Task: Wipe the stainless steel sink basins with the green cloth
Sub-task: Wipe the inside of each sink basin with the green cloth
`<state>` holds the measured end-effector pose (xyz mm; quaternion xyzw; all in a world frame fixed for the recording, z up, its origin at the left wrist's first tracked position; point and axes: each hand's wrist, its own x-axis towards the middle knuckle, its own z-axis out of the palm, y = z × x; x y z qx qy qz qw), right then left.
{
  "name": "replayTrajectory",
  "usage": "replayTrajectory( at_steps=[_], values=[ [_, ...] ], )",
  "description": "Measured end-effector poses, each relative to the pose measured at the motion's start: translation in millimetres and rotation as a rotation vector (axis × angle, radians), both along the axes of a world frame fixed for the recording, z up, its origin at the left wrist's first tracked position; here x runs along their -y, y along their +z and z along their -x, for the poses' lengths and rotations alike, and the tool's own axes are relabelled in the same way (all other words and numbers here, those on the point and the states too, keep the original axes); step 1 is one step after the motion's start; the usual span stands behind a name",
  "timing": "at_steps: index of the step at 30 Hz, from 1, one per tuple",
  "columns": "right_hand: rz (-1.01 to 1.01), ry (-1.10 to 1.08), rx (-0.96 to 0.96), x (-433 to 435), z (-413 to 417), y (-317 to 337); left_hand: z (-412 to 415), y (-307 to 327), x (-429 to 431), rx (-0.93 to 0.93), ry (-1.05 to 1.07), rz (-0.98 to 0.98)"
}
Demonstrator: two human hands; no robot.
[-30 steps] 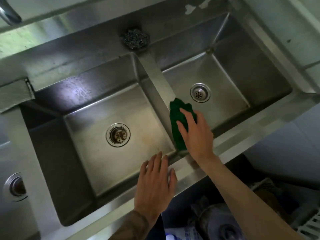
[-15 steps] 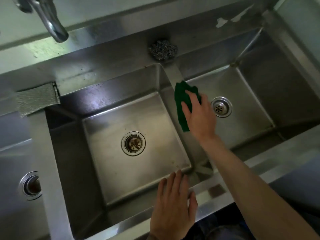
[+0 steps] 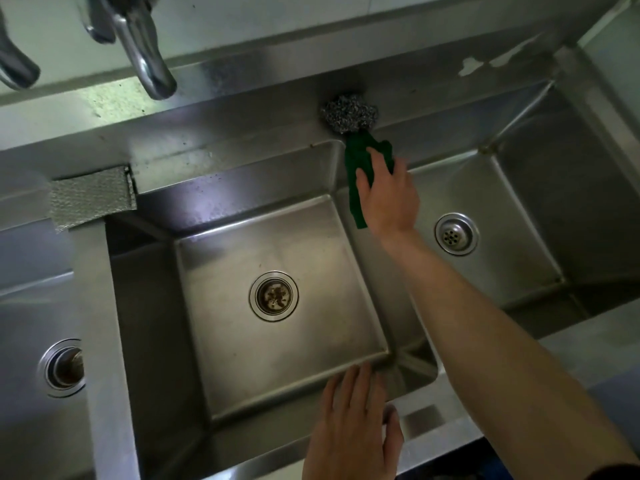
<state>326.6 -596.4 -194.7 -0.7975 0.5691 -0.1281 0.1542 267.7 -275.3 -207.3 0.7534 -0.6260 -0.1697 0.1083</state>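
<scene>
**Cloth pushed up the divider to the back ledge**

Since half a second ago the right hand (image 3: 388, 199) has slid the crumpled dark green cloth (image 3: 356, 164) away from the body along the steel divider (image 3: 405, 327). The cloth's far end now touches the grey steel-wool scouring ball (image 3: 349, 114) on the back ledge, where before there was a gap between them. The left hand (image 3: 353, 431) has stayed on the front rim (image 3: 426, 420).

The right hand lies palm-down on the cloth with its fingers stretched forward and only slightly bent. It presses the cloth flat against the top of the divider rather than closing round it. The cloth shows beyond the fingertips and along the thumb side of the hand, trailing back to about the heel of the palm.

To the thumb side of this hand and lower is the middle stainless steel basin (image 3: 242, 258) with its round drain (image 3: 273, 296). To the little-finger side is the right basin (image 3: 502, 209), whose perforated strainer (image 3: 457, 234) lies just beside the wrist.

The left hand rests flat and spread, holding nothing, nearer the body than the right hand. Its fingertips reach over the inner edge of the middle basin.

Far off to the thumb side, a curved chrome tap spout (image 3: 149, 64) hangs over the back ledge. A patch of grey textured tape (image 3: 91, 199) covers the ledge corner there.
</scene>
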Motion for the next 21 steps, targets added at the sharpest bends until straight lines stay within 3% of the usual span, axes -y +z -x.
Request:
replayTrajectory(
  at_steps=[5,11,16,21],
  values=[
    [0.090,0.005,-0.007,-24,19,-7,-2,4,2,-0.011,-0.013,-0.041],
    [-0.077,0.158,0.041,3,24,4,2,6,-4,-0.026,0.000,-0.051],
    [-0.183,0.256,0.110,-56,107,19,0,15,0,-0.031,0.001,-0.107],
    [-0.247,0.321,-0.038,-134,217,37,-1,17,-1,-0.046,-0.038,-0.181]
  ],
)
